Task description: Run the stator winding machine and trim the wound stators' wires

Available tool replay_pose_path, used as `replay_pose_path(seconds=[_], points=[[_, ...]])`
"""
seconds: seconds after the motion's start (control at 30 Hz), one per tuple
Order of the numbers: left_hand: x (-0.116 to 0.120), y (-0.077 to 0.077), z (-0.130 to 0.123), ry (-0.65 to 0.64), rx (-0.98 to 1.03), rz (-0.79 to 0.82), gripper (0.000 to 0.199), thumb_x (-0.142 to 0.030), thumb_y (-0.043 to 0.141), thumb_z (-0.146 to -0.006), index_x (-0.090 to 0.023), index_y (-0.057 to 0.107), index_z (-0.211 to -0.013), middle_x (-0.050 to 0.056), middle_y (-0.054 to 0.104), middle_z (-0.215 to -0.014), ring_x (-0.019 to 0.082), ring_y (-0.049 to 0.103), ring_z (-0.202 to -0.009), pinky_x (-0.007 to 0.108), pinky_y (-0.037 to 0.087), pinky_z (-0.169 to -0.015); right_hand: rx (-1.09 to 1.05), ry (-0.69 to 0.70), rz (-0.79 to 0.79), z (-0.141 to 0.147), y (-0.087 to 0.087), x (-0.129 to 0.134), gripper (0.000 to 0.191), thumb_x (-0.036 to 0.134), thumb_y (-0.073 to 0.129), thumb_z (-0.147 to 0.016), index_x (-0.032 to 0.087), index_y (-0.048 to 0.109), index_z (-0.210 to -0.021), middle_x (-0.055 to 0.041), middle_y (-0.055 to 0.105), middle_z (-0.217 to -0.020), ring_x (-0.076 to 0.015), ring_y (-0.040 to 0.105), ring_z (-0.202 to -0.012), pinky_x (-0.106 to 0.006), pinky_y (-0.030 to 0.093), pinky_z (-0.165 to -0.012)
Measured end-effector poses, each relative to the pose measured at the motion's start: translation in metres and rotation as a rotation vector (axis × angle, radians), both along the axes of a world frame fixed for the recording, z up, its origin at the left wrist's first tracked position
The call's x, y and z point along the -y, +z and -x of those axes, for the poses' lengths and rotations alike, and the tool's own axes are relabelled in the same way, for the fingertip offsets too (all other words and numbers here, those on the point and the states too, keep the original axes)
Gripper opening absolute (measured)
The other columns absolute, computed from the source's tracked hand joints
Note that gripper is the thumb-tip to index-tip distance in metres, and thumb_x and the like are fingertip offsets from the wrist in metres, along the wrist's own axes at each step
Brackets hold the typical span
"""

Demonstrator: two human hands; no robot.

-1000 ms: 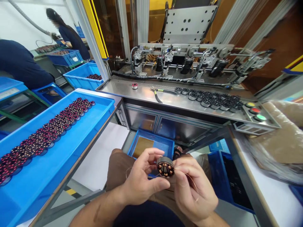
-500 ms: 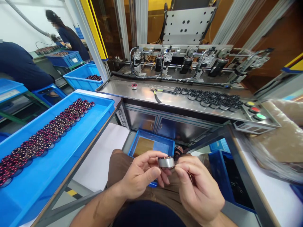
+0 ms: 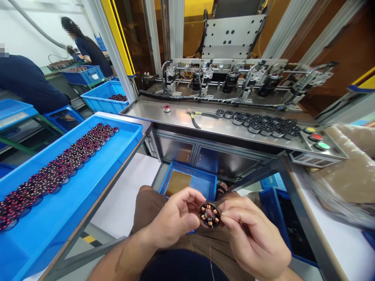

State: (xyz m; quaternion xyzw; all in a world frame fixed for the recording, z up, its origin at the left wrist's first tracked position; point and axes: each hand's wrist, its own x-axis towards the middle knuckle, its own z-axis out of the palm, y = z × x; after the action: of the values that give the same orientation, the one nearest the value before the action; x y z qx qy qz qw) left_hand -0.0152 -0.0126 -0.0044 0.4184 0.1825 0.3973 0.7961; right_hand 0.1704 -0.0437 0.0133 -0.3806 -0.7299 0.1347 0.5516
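Observation:
Over my lap, a round wound core with copper coils on black faces up toward the camera. My left hand grips its left edge between thumb and fingers. At its right edge, my right hand is closed, thumb and forefinger pinched at the rim where thin copper wire shows. A loose strand of wire hangs below the core, in front of my clothing.
A blue tray of similar red-and-black cores lies left. On the metal ledge are one red core, cutters and many black cores. A machine stands behind; two people are at left.
The core has tilted from showing its silver side to showing its coiled face, and has moved slightly lower. My right hand has shifted a little right and down.

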Motion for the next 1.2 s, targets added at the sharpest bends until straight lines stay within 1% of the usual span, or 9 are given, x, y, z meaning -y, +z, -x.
replay_pose_path(seconds=[0.1, 0.23, 0.37, 0.43, 0.57, 0.67, 0.97, 1.1, 1.2], points=[[0.003, -0.004, -0.003, -0.126, -0.042, -0.021, 0.041, -0.047, 0.075, -0.085, -0.014, 0.056, -0.102, 0.004, 0.069, -0.076, 0.012, 0.069, -0.066, 0.020, 0.053, -0.063, 0.068, -0.008, -0.034, -0.006, 0.001, 0.000, 0.013, 0.007, 0.060, -0.089, 0.018, 0.061, -0.096, -0.0029, 0.067, -0.082, -0.0110, 0.067, -0.073, -0.021, 0.056, -0.065], [0.005, -0.006, -0.007, -0.021, 0.023, -0.088, 0.027, -0.031, 0.068, -0.092, -0.019, 0.052, -0.112, 0.002, 0.070, -0.083, 0.013, 0.073, -0.073, 0.020, 0.055, -0.063, 0.073, -0.025, -0.043, -0.003, 0.003, 0.001, 0.012, 0.007, 0.060, -0.090, 0.017, 0.062, -0.095, -0.0020, 0.065, -0.080, -0.0095, 0.065, -0.071, -0.019, 0.055, -0.066], [0.004, -0.007, -0.006, 0.045, 0.016, -0.206, 0.029, -0.026, 0.069, -0.092, -0.025, 0.054, -0.116, 0.002, 0.067, -0.093, 0.013, 0.073, -0.078, 0.021, 0.057, -0.066, -0.103, -0.062, 0.085, 0.009, 0.001, 0.003, 0.013, 0.007, 0.057, -0.092, 0.018, 0.062, -0.087, -0.0007, 0.062, -0.075, -0.0095, 0.062, -0.070, -0.020, 0.051, -0.065], [0.002, -0.006, -0.003, 0.135, -0.045, -0.389, 0.034, -0.027, 0.073, -0.088, -0.026, 0.056, -0.118, 0.004, 0.064, -0.100, 0.013, 0.070, -0.081, 0.022, 0.056, -0.068, -0.257, -0.038, 0.230, 0.013, -0.005, 0.005, 0.017, 0.013, 0.057, -0.095, 0.019, 0.062, -0.080, -0.0004, 0.059, -0.072, -0.0097, 0.059, -0.067, -0.020, 0.048, -0.061], [-0.003, 0.001, 0.003, 0.393, -0.303, -0.954, 0.049, -0.023, 0.078, -0.083, -0.023, 0.055, -0.127, 0.009, 0.065, -0.105, 0.018, 0.066, -0.094, 0.028, 0.057, -0.081, -0.580, 0.106, 0.601, 0.017, -0.021, 0.007, 0.029, 0.030, 0.058, -0.098, 0.018, 0.061, -0.072, -0.0014, 0.055, -0.069, -0.0106, 0.052, -0.062, -0.022, 0.044, -0.057], [-0.005, 0.007, 0.005, 0.432, -0.397, -1.101, 0.057, -0.023, 0.076, -0.085, -0.021, 0.047, -0.134, 0.012, 0.068, -0.104, 0.020, 0.067, -0.095, 0.030, 0.058, -0.082, -0.753, 0.194, 0.752, 0.019, -0.028, 0.005, 0.032, 0.038, 0.063, -0.095, 0.017, 0.062, -0.070, -0.0013, 0.054, -0.066, -0.0112, 0.051, -0.061, -0.024, 0.043, -0.059], [-0.005, 0.009, 0.007, 0.407, -0.424, -1.052, 0.055, -0.021, 0.076, -0.084, -0.022, 0.050, -0.132, 0.012, 0.069, -0.106, 0.021, 0.069, -0.097, 0.030, 0.059, -0.084, -0.795, 0.209, 0.753, 0.022, -0.026, 0.003, 0.038, 0.038, 0.063, -0.094, 0.016, 0.059, -0.064, -0.0016, 0.054, -0.065, -0.0108, 0.051, -0.061, -0.022, 0.043, -0.057], [0.004, 0.003, 0.007, 0.358, -0.309, -0.776, 0.057, -0.007, 0.074, -0.082, -0.024, 0.052, -0.132, 0.009, 0.069, -0.112, 0.017, 0.071, -0.094, 0.025, 0.060, -0.082, -0.678, 0.197, 0.637, 0.019, -0.023, 0.003, 0.027, 0.030, 0.058, -0.098, 0.017, 0.062, -0.074, -0.0002, 0.054, -0.067, -0.0096, 0.051, -0.058, -0.021, 0.042, -0.052], [0.009, 0.003, 0.011, 0.260, -0.158, -0.502, 0.056, -0.001, 0.072, -0.081, -0.028, 0.056, -0.128, 0.005, 0.072, -0.112, 0.016, 0.071, -0.099, 0.027, 0.058, -0.089, -0.468, 0.142, 0.434, 0.014, -0.013, 0.003, 0.020, 0.021, 0.056, -0.098, 0.018, 0.063, -0.079, -0.0005, 0.057, -0.069, -0.0101, 0.056, -0.062, -0.020, 0.047, -0.055]])
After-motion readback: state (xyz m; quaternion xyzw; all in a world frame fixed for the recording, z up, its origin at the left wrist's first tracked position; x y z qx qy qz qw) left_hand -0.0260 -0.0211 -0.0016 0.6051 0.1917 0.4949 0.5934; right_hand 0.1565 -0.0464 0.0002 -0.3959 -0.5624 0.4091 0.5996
